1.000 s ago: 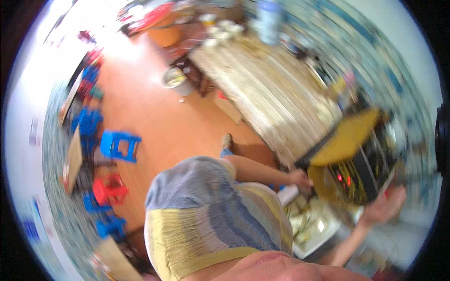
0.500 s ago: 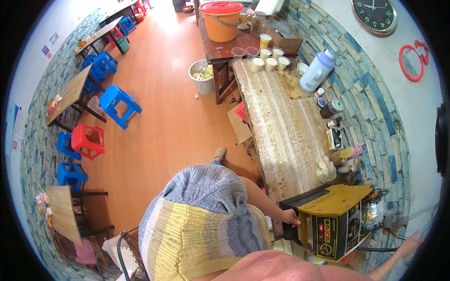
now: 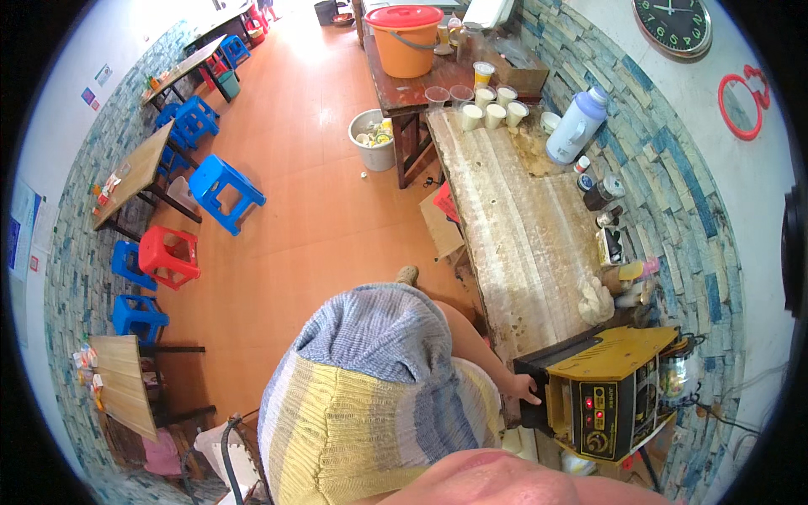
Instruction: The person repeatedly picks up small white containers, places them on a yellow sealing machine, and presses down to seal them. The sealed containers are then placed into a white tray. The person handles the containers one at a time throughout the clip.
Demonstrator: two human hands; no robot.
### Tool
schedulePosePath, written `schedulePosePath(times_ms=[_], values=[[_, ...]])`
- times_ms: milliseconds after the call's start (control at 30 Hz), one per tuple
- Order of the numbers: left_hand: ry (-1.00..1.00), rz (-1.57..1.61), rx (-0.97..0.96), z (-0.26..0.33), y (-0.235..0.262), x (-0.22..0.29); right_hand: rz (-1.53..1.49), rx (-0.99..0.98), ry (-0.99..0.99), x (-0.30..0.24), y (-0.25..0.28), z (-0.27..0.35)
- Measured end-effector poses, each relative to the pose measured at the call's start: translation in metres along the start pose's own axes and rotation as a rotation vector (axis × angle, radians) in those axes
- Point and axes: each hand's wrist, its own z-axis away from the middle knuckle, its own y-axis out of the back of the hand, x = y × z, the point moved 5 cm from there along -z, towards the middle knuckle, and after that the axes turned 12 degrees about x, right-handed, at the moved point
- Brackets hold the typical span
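Leftmost, the stone-patterned wall (image 3: 80,278) is lined with wooden tables (image 3: 139,172), beside which blue stools (image 3: 209,175) and a red stool (image 3: 162,248) are set. Next, a broad run of orange floor (image 3: 295,236) is bounded by the stools on one side and by a grey waste bin (image 3: 377,157) and the long edge of a stained worktop (image 3: 522,236) on the other. The left hand (image 3: 526,390) is held at the left edge of a yellow-and-black machine (image 3: 610,352), which is placed at the worktop's near end. The worktop's wall side is crowded by a thermos flask (image 3: 576,130) and jars (image 3: 602,195).

Much of the near floor is covered by the striped knitted sweater (image 3: 362,404). The left hand's fingertips are set against a dark part, and how far they are closed cannot be told. Whatever lies under the machine is mostly hidden. The right hand is out of view, so its state cannot be told. At upper right, the wall clock (image 3: 673,25) is cut off.
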Motion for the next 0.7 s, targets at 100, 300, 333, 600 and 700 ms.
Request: schedulePosePath(times_ms=[100, 300, 333, 600, 700], values=[[-0.029, -0.081, -0.006, 0.020, 0.030, -0.012, 0.079, 0.086, 0.229, -0.021, 0.048, 0.141], [-0.129, -0.244, 0.140, 0.028, 0.054, -0.036, 0.179, 0.141, 0.635, -0.026, 0.056, 0.211], [-0.146, -0.197, 0.165, 0.030, 0.055, -0.037, 0.175, 0.142, 0.658, -0.025, 0.055, 0.212], [-0.106, -0.226, 0.164, 0.031, 0.059, -0.041, 0.182, 0.160, 0.756, -0.021, 0.059, 0.217], [-0.116, -0.173, 0.167, 0.029, 0.060, -0.047, 0.178, 0.155, 0.774, -0.020, 0.059, 0.219]])
